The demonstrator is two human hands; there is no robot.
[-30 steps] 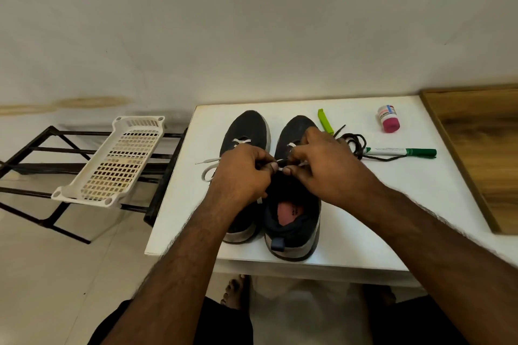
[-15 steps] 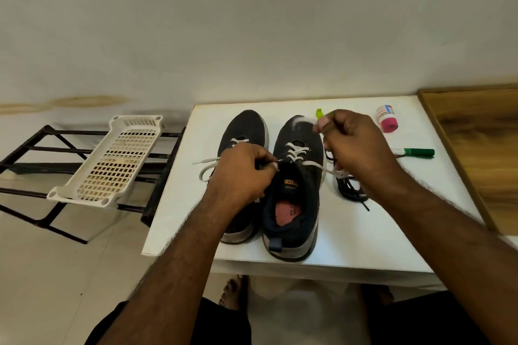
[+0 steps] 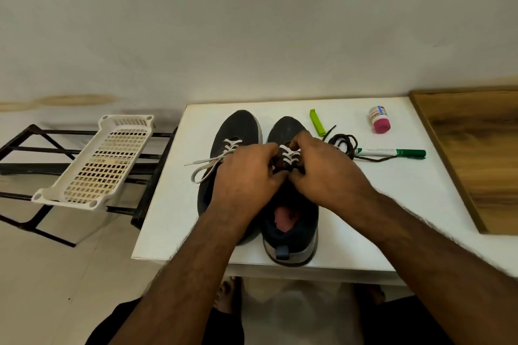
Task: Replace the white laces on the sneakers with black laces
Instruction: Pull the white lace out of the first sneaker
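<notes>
Half a second ago the right hand (image 3: pixel 322 171) was up and out to the side, pulling a white lace away from the shoe. Now it has come back down to the middle of the right dark sneaker with the pink inside (image 3: pixel 291 204), and the black tangled lace (image 3: pixel 343 144) shows again on the white table top (image 3: pixel 392 204).

Both hands meet over the laced part of that shoe. The right hand's fingers are curled, and its fingertips (image 3: pixel 294 145) pinch at the white lace criss-crossed on the right sneaker (image 3: pixel 290 155). The left hand (image 3: pixel 246 179) is curled too, and its fingertips press against the same laces from the other side. I cannot tell just which bit of lace each hand has.

The left dark sneaker (image 3: pixel 235 126) stands just beside the right one, touching it. It has a white lace with a loose loop (image 3: pixel 203 166) that hangs off its left side onto the table.

Behind the right sneaker lies a bright green plastic clip (image 3: pixel 316 122). The black lace sits near it. A white marker with a green cap (image 3: pixel 392 152) lies just beside the black lace. A small bottle with a pink cap (image 3: pixel 379 119) lies farther back. A brown wooden board (image 3: pixel 476 154) is at the right edge. To the left of the table, a white plastic basket with holes (image 3: pixel 98 162) rests on a black metal rack (image 3: pixel 33 154).
</notes>
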